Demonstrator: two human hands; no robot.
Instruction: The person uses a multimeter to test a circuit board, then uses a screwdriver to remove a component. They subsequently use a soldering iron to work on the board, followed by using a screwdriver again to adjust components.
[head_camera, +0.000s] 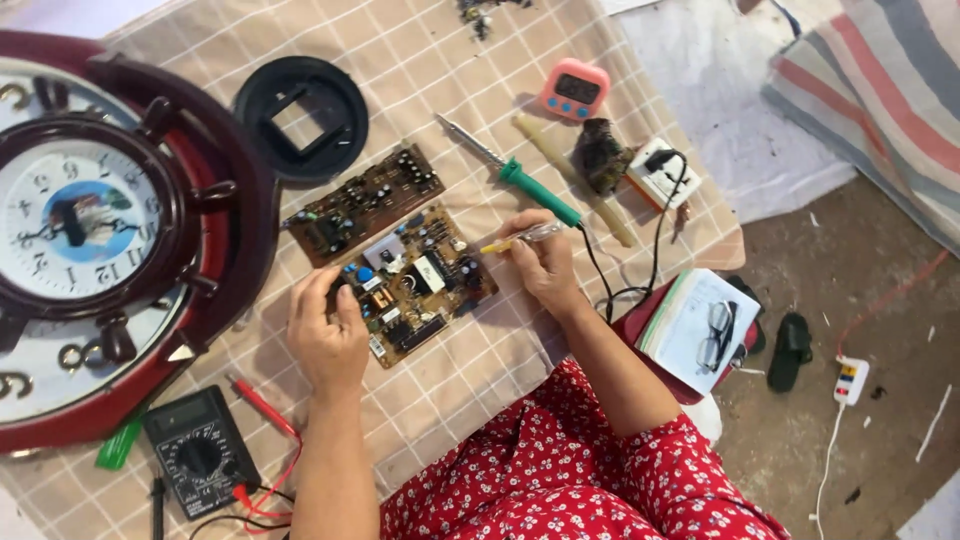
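left hand (328, 335) flat on circuit board (415, 283), right hand (540, 258) pinching screwdriver (520, 238), checked cloth (470, 370), dirt floor (880, 300)

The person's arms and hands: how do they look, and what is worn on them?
Both forearms are bare, and the left hand and right hand wear no gloves. No ring, watch or bracelet is visible. Short red sleeves with a small white flower print end near the elbows.
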